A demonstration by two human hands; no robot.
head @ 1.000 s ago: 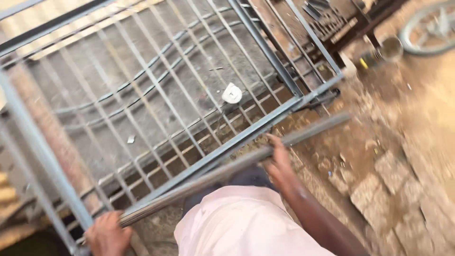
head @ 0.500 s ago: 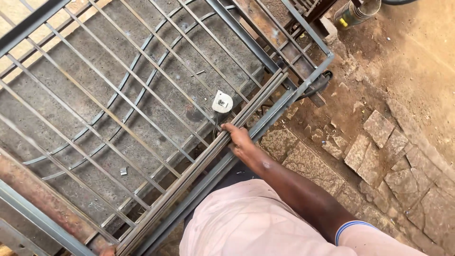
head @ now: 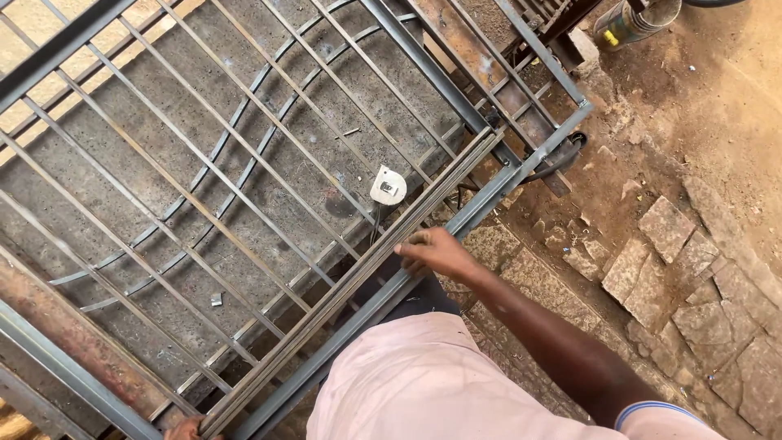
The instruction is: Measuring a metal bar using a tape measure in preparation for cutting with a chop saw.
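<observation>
**Long steel bars lying along the edge of a gate frame**

So, this is looking straight down at a big grey metal grille (head: 244, 163) lying flat, filling most of the left and centre of the frame. It's got straight diagonal bars plus a couple of curved ones arcing across the upper middle.

A bundle of long thin steel bars (head: 350, 285) runs diagonally from bottom left up toward upper centre, lying on the grille just inside its lower-right frame rail.

The right hand (head: 436, 253) sits just right of centre, palm down on the bundle, fingers bent and close together over the bars — more resting or pressing than a full wrap, as far as I can tell. The left hand (head: 191, 427) only pokes in at the very bottom edge, lower left, right at the near end of the bundle. Too little of it shows to tell what its fingers are doing.

Other bits — a small white tape-measure-looking case (head: 388, 185) lies on the grille just above the right hand, near but not touching. A black cable (head: 562, 159) curls off the grille's right corner. Broken paving stones (head: 676, 269) and dirt fill the right side, and a greenish container (head: 639, 20) stands at the top right.
</observation>
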